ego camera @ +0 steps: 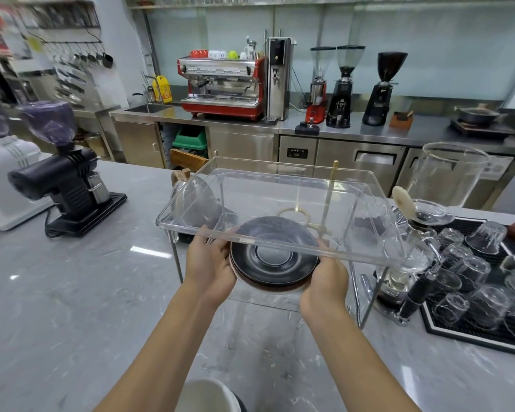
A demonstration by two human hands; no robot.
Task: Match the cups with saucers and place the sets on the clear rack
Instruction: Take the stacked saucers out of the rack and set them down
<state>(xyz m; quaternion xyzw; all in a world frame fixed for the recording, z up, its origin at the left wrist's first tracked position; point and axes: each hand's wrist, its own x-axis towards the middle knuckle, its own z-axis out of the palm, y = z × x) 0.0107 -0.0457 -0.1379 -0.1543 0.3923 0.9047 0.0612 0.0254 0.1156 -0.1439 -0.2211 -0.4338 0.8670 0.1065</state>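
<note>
You had the saucers (274,257) as a small stack, a dark one on top and at least one brownish one under it, held just in front of the rack (280,203) and partly under its front edge. You were looking at the far half of the stack through the clear top, so I couldn't tell whether it was lifted or resting on anything below.

Progress-wise, I'd call it early. The top of the rack had no cup-and-saucer set on it, and I couldn't make out any matching cups near the rack at all. There were a few coloured cups way behind it on top of the espresso machine (220,84), too small to say if they belonged. So pairing and placing all looked left to do.

Your left hand (211,263) gripped the stack's left rim, fingers curled round the edge and the back of the hand facing you. Your right hand (324,278) did the same on the right rim, thumb up against the edge. Both forearms came in straight toward the rack.

Right of the rack sat a siphon brewer (411,251) and upturned glasses (485,236) on a black mat. Left of it was a black grinder (69,185).
</note>
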